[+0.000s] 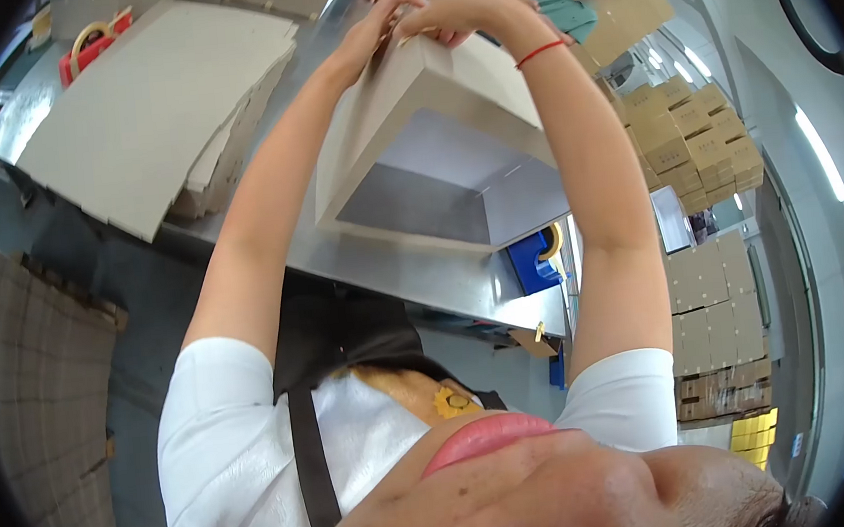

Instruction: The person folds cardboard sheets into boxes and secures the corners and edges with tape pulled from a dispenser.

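- In the foreground, a person in white sleeves and a dark apron (343,336) reaches over a metal surface (423,278); a blue tape dispenser (534,264) sits just beside the box, on the right.
- At center, a pale cardboard box (473,103) rests on the surface between the person's forearms, its open mouth turned toward the wearer.
- The box's mouth looks wider than it is tall, its walls running back toward the hands; the long axis is hard to judge through the bent lens.
- The board looks light and fairly stiff, likely to flex at thin rims and crush at corners; smooth faces may slip, so opposite walls near the folded corners seem the surest hold.
- At the box's far upper corner, the left hand (374,35) and right hand (455,8), a red cord (538,54) on its wrist, come together, fingers bent; whether they clamp the board or merely press it cannot be told.
- Off to the left, flat cardboard sheets (161,96) lie stacked, with a red tape dispenser (102,43) beyond.
- In the background, a person in green (562,5) appears near stacked cartons (697,139).
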Available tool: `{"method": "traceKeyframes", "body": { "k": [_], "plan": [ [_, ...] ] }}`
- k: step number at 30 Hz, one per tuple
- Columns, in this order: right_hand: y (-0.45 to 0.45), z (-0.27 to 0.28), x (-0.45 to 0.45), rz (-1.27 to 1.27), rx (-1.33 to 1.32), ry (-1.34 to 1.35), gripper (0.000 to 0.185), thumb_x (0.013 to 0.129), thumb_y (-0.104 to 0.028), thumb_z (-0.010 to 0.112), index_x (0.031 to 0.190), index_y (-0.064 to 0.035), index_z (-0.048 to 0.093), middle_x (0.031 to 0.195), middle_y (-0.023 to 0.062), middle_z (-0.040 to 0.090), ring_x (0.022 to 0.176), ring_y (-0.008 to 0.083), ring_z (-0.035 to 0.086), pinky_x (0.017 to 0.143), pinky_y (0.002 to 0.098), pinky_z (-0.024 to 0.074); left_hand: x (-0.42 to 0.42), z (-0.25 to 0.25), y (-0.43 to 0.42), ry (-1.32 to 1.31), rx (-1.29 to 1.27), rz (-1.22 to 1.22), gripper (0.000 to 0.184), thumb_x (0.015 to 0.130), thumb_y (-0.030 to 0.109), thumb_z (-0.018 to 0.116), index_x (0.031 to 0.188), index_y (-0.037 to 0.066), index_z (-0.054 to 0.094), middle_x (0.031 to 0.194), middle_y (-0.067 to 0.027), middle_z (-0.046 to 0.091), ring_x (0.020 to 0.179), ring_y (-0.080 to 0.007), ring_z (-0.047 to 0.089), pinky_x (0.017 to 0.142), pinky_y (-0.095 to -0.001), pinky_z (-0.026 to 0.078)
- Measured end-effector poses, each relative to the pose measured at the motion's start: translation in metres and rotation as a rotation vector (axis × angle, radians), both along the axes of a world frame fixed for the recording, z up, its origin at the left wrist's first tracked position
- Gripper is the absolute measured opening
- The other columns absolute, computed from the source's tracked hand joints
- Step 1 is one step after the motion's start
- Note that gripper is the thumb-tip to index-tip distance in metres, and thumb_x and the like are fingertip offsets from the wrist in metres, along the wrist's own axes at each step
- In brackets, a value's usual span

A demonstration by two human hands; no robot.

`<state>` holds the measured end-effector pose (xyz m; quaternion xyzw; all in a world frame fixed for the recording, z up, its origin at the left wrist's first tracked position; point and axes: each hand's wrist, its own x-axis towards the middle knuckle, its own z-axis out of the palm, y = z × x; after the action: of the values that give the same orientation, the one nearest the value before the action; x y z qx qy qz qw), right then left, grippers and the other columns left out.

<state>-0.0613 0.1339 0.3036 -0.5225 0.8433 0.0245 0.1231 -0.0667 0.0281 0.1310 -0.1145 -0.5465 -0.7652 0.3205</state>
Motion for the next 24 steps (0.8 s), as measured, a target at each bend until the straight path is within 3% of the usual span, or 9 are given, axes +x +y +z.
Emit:
{"method": "traceKeyframes", "body": {
  "k": [4, 6, 10, 11, 13, 17, 19, 20, 24],
  "plan": [
    [0.014, -0.004, -0.012, -0.019, -0.180, -0.120, 0.066, 0.074, -0.038, 0.072, 0.125, -0.0055, 0.048, 0.076, 0.0072, 0.059, 0.063, 0.0130, 0.059, 0.061, 0.0260, 0.0523, 0.013, 0.000, -0.007, 0.044, -0.117, -0.025, 0.058, 0.089, 0.063, 0.031, 0.122, 0.018, 0.047, 0.109, -0.0021, 0.053, 0.102, -0.0142, 0.047, 0.093, -0.0277, 0.033],
    [0.019, -0.003, -0.019, -0.025, -0.201, -0.354, 0.065, 0.076, -0.039, 0.070, 0.127, -0.0068, 0.046, 0.075, 0.0048, 0.058, 0.061, 0.0090, 0.056, 0.059, 0.0232, 0.0501, 0.009, -0.003, -0.014, 0.092, -0.392, 0.049, 0.082, 0.076, 0.074, 0.046, 0.131, 0.014, 0.035, 0.126, -0.0036, 0.043, 0.121, -0.0165, 0.038, 0.099, -0.0320, 0.029],
    [0.030, -0.003, -0.034, -0.015, -0.136, -0.392, 0.063, 0.078, -0.039, 0.070, 0.130, -0.0134, 0.045, 0.073, 0.0007, 0.054, 0.060, 0.0061, 0.052, 0.054, 0.0199, 0.0446, 0.004, -0.009, -0.018, 0.094, -0.399, 0.021, 0.091, 0.066, 0.072, 0.061, 0.131, 0.014, 0.035, 0.128, -0.0037, 0.039, 0.121, -0.0167, 0.037, 0.097, -0.0322, 0.032],
    [0.031, -0.008, -0.044, 0.010, -0.156, -0.324, 0.062, 0.078, -0.038, 0.070, 0.131, -0.0167, 0.045, 0.074, -0.0004, 0.053, 0.061, 0.0060, 0.051, 0.055, 0.0189, 0.0430, 0.000, -0.012, -0.025, 0.163, -0.406, -0.071, 0.075, 0.074, 0.054, 0.065, 0.133, 0.019, 0.035, 0.126, -0.0054, 0.041, 0.112, -0.0166, 0.043, 0.096, -0.0328, 0.034],
    [0.044, -0.008, -0.053, 0.079, -0.131, -0.315, 0.061, 0.081, -0.036, 0.067, 0.134, -0.0176, 0.044, 0.076, -0.0007, 0.052, 0.067, 0.0069, 0.052, 0.061, 0.0194, 0.0431, 0.016, -0.003, -0.019, 0.053, -0.443, -0.045, 0.094, 0.064, 0.071, 0.065, 0.133, 0.017, 0.031, 0.128, -0.0040, 0.041, 0.122, -0.0186, 0.038, 0.099, -0.0331, 0.032],
    [0.066, -0.012, -0.058, 0.149, -0.150, -0.239, 0.055, 0.084, -0.032, 0.064, 0.134, -0.0170, 0.045, 0.084, 0.0033, 0.055, 0.078, 0.0104, 0.054, 0.071, 0.0236, 0.0448, 0.014, -0.001, -0.033, 0.048, -0.487, -0.092, 0.091, 0.064, 0.066, 0.069, 0.133, 0.020, 0.031, 0.128, -0.0033, 0.041, 0.122, -0.0183, 0.037, 0.101, -0.0328, 0.031],
    [0.077, -0.028, -0.047, 0.436, -0.504, 0.012, 0.050, 0.086, -0.031, 0.060, 0.132, -0.0150, 0.047, 0.097, 0.0075, 0.057, 0.091, 0.0174, 0.055, 0.082, 0.0300, 0.0444, 0.017, 0.003, -0.036, -0.030, -0.490, -0.175, 0.090, 0.065, 0.060, 0.072, 0.135, 0.021, 0.030, 0.128, -0.0018, 0.041, 0.123, -0.0168, 0.036, 0.102, -0.0319, 0.029],
    [0.082, -0.042, -0.040, 0.543, -0.601, 0.184, 0.044, 0.087, -0.030, 0.058, 0.128, -0.0135, 0.051, 0.114, 0.0124, 0.056, 0.101, 0.0263, 0.055, 0.091, 0.0354, 0.0416, 0.020, 0.003, -0.036, -0.067, -0.449, -0.189, 0.092, 0.066, 0.058, 0.073, 0.137, 0.021, 0.028, 0.127, -0.0011, 0.041, 0.122, -0.0156, 0.036, 0.102, -0.0314, 0.028],
    [0.125, -0.066, 0.002, 0.455, -0.707, 0.371, 0.038, 0.089, -0.029, 0.056, 0.123, -0.0113, 0.055, 0.118, 0.0132, 0.056, 0.108, 0.0307, 0.052, 0.096, 0.0383, 0.0379, 0.032, 0.009, -0.029, -0.124, -0.361, -0.219, 0.083, 0.074, 0.055, 0.068, 0.137, 0.018, 0.029, 0.125, 0.0002, 0.042, 0.122, -0.0159, 0.037, 0.104, -0.0314, 0.027]
  ]
}}
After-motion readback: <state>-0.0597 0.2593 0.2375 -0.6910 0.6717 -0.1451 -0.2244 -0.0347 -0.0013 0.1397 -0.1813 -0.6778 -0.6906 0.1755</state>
